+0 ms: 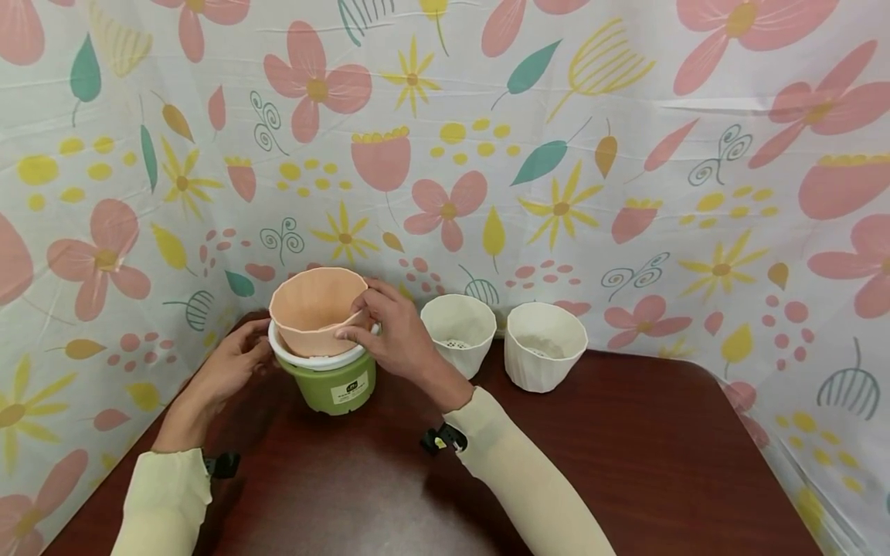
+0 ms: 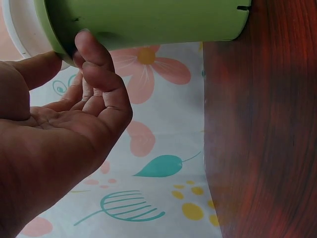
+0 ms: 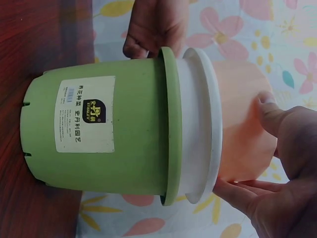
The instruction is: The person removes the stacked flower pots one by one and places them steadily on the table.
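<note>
A green pot (image 1: 334,390) with a paper label stands on the table at the left, a white pot (image 3: 198,124) nested in it. The peach pot (image 1: 313,309) sits partly inside the white one, its upper part showing above the rim. My right hand (image 1: 399,332) pinches the peach pot's wall, thumb on the outside in the right wrist view. My left hand (image 1: 232,367) is at the left side of the stack, fingers bent loosely; in the left wrist view its thumb and fingertips are by the green pot's rim (image 2: 54,29).
Two white fluted pots (image 1: 459,328), (image 1: 544,347) stand side by side right of the stack, near the back edge of the dark red table (image 1: 626,455). A flower-patterned cloth (image 1: 445,154) hangs behind and at the left.
</note>
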### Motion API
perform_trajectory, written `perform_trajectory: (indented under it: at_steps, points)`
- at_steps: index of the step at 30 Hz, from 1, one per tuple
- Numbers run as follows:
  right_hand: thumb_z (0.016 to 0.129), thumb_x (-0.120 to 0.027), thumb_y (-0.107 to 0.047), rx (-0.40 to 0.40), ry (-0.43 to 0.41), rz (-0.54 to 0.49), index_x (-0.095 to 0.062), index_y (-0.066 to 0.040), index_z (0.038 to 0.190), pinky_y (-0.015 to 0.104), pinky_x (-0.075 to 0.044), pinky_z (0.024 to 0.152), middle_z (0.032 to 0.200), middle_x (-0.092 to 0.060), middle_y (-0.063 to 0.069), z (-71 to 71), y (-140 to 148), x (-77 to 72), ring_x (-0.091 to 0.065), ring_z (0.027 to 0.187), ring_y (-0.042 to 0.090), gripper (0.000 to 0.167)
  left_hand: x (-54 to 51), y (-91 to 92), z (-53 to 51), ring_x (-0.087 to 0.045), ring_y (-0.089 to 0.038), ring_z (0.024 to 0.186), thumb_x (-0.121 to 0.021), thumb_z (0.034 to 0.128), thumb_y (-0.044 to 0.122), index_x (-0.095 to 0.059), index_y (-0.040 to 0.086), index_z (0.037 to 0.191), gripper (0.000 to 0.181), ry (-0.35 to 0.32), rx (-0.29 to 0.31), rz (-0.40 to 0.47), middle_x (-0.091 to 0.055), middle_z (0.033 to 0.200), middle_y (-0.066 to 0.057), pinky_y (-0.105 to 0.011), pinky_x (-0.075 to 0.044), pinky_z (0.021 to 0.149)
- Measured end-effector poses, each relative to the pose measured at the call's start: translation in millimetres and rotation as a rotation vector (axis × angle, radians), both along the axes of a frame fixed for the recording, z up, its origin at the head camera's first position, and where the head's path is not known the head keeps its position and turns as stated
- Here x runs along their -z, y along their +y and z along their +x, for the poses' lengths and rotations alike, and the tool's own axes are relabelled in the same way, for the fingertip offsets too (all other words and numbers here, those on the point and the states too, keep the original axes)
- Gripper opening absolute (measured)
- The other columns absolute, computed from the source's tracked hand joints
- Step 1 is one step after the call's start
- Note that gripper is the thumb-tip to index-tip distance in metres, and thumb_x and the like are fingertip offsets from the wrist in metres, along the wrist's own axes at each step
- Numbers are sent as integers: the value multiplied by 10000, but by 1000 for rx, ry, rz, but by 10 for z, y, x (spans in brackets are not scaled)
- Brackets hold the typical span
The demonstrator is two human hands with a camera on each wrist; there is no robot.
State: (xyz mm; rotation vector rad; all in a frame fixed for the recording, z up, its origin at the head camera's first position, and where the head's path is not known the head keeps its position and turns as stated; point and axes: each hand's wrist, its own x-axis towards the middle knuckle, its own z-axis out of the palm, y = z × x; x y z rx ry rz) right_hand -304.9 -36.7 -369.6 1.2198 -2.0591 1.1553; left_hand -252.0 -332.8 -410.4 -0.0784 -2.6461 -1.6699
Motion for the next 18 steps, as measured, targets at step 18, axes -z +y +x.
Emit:
perform_trajectory:
  at_steps: [18]
  points:
    - [846, -901, -132, -85, -98, -97, -625, -10, 968, 265, -571, 957, 1274, -612, 243, 36, 77, -188, -636, 1204, 312, 325, 12, 2, -13, -629, -230, 934, -437, 1164, 242, -322, 15, 1622, 524, -25, -11, 16, -622, 1073, -55, -331, -541, 749]
